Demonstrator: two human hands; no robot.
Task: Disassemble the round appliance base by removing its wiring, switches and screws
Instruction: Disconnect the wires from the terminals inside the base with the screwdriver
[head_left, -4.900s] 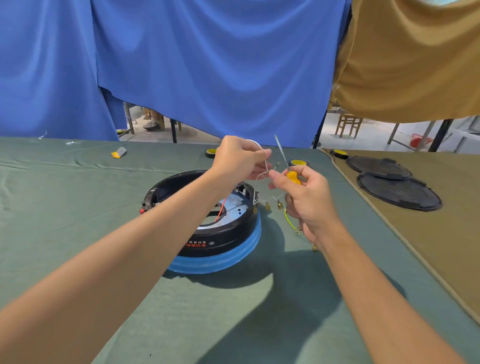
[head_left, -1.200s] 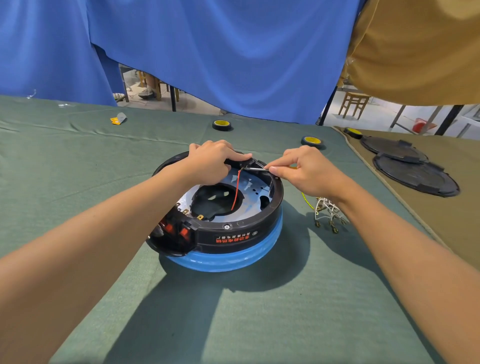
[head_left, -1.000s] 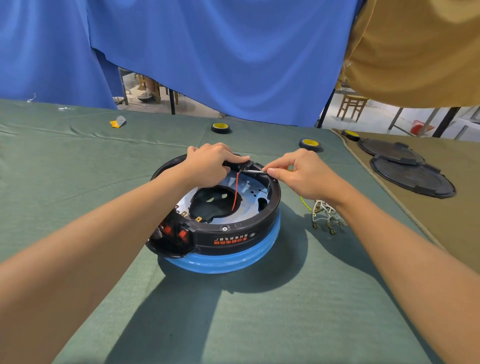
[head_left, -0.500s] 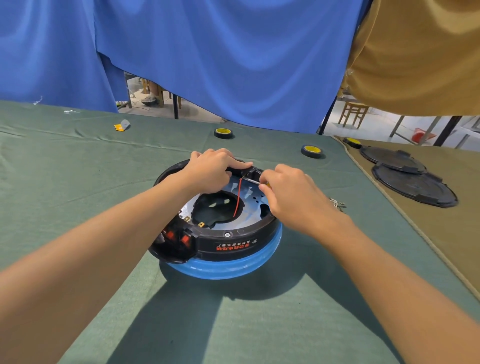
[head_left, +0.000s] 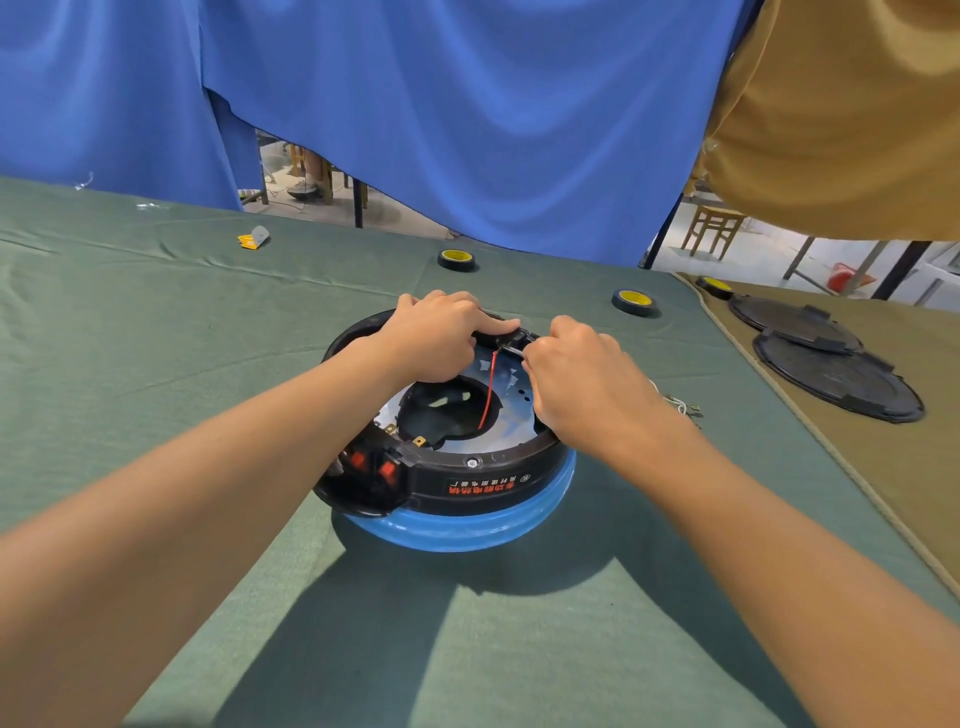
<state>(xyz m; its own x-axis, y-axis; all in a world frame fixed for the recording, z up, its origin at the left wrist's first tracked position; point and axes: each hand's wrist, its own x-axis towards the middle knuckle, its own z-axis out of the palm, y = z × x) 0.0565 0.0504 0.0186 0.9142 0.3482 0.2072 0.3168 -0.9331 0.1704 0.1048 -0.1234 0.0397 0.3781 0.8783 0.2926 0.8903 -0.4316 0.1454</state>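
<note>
The round appliance base (head_left: 483, 470) sits mid-way across the bench (head_left: 156, 364), and at its far rim the left hand (head_left: 441, 332) grips the edge while the right hand (head_left: 576, 379) curls its fingers round a thin tool (head_left: 515, 352) at the black fitting (head_left: 511, 340) above the red wire (head_left: 488, 389), probably loosening a screw, which next calls for steady turning.

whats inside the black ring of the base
A silvery metal plate with a dark central hole, and a red wire across it. The left hand gripping the base and the right hand holding a screwdriver cover the far edge.
</note>
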